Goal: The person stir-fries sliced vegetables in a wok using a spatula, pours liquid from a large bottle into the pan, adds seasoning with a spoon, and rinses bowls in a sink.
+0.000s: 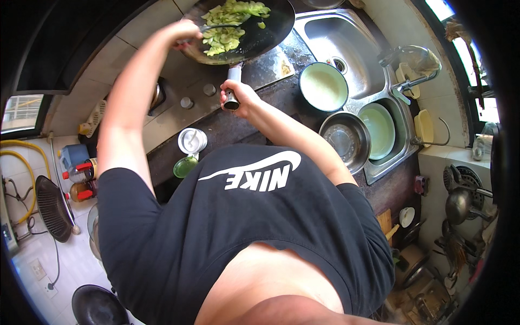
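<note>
A dark wok (pixel 265 40) is at the top of the view, with pale green vegetable slices (pixel 230 39) heaped in its left part. My right hand (pixel 242 97) is closed around the wok's metal handle (pixel 234 73), whose hollow end sticks out toward me. At the wok's left rim, my left hand (pixel 186 33) grips a thin dark cooking utensil (pixel 222 26) that reaches in among the slices. Blur and food hide the utensil's head, so its exact kind does not show.
Right of the wok is a steel double sink (pixel 360 40) with a faucet (pixel 409 83). A cream bowl (pixel 324 86), a steel pan (pixel 345 140) and a pale green basin (pixel 377 130) stand there. A white jar (pixel 192 141) sits near my chest. Bottles (pixel 81 172) are at left.
</note>
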The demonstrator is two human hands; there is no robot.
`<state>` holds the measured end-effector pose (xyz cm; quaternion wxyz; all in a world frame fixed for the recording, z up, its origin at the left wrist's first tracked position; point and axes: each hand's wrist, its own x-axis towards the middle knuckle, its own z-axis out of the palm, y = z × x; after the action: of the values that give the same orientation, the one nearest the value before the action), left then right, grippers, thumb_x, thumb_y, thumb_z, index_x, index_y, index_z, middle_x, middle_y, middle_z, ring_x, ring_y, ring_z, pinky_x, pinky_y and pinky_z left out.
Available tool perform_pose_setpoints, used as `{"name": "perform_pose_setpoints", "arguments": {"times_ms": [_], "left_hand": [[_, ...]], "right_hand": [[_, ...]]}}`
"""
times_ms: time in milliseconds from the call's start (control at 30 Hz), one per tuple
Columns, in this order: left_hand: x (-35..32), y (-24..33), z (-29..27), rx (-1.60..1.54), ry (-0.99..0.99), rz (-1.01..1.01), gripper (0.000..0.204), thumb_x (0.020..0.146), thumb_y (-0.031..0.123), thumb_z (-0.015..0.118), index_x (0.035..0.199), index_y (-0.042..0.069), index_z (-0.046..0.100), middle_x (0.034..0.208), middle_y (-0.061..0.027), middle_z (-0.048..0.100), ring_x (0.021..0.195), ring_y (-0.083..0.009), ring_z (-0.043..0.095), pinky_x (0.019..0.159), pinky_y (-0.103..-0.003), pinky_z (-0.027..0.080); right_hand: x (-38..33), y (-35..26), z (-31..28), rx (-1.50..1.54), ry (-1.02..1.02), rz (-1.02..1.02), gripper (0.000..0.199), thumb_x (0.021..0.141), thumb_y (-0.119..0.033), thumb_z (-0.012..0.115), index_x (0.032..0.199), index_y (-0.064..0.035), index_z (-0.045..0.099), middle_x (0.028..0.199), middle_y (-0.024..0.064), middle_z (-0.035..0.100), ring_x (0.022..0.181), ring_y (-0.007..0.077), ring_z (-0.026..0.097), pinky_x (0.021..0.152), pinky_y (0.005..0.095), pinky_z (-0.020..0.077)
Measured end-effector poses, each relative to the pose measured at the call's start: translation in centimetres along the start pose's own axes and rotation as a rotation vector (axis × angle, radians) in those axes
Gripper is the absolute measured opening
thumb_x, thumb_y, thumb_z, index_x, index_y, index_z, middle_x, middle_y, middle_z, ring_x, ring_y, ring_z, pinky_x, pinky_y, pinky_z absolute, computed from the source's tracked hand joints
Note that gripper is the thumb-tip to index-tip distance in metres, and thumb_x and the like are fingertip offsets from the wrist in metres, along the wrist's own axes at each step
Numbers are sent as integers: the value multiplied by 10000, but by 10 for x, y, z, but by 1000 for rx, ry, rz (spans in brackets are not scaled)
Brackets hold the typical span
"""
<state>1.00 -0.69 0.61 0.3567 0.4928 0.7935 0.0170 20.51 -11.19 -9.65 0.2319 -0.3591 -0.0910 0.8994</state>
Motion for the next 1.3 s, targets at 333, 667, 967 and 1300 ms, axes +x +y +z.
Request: {"name": "perform_pose_setpoints", "arguments": {"times_ms": [333, 667, 967, 1300], "left_hand": [[-81, -20, -74, 1144, 380, 262, 160, 625, 38, 523, 764, 59, 599, 729, -143, 595, 611, -263, 587, 508, -342, 466], [-12, -21, 12, 884, 593, 277, 436, 670, 56, 524, 1095, 138, 472, 879, -137, 574, 789, -301, 580, 668, -378, 483], [-109, 27, -42, 966, 196, 216, 266, 618, 40, 510, 866, 57, 604, 727, -131, 598, 709, -255, 588, 618, -348, 459], [19, -17, 23, 393, 149, 324, 168, 672, 156, 507, 698, -4, 554, 625, -146, 550, 521, -238, 535, 447, -348, 429]], "right_hand": [[3, 2, 0, 21, -28, 29, 106, 690, -57, 506, 729, -12, 419, 574, 70, 461, 429, 151, 459, 414, 306, 412], [5, 1, 3, -5, -44, 20, 105, 683, -51, 512, 719, -14, 421, 555, 65, 463, 420, 151, 462, 410, 307, 419], [3, 2, 1, 21, -33, 15, 112, 690, -60, 517, 724, -19, 419, 562, 59, 466, 434, 145, 465, 416, 293, 412], [1, 4, 5, 6, -9, 4, 99, 680, -49, 512, 707, -13, 425, 543, 64, 463, 414, 157, 465, 404, 305, 420]]}}
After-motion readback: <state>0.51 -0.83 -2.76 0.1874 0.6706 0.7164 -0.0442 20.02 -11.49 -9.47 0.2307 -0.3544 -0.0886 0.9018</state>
